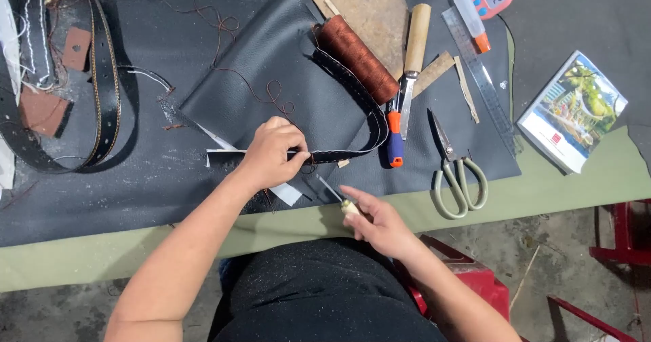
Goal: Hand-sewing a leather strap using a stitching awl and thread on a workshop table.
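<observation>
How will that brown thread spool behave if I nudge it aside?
The brown thread spool lies on its side, a cylinder, so it would probably roll. Its loose thread trails over the black leather sheet and may drag or snag. It rests against the knife, which could block rolling that way.

Two hands (271, 153), one thread spool (358, 58), one pair of scissors (456, 172), two belts (102, 77) (one being stitched), one steel ruler (478, 70)

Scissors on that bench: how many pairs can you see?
1. The scissors, with pale green handles, lie on the dark mat right of the orange-handled tool. Others may be hidden under the leather.
</observation>
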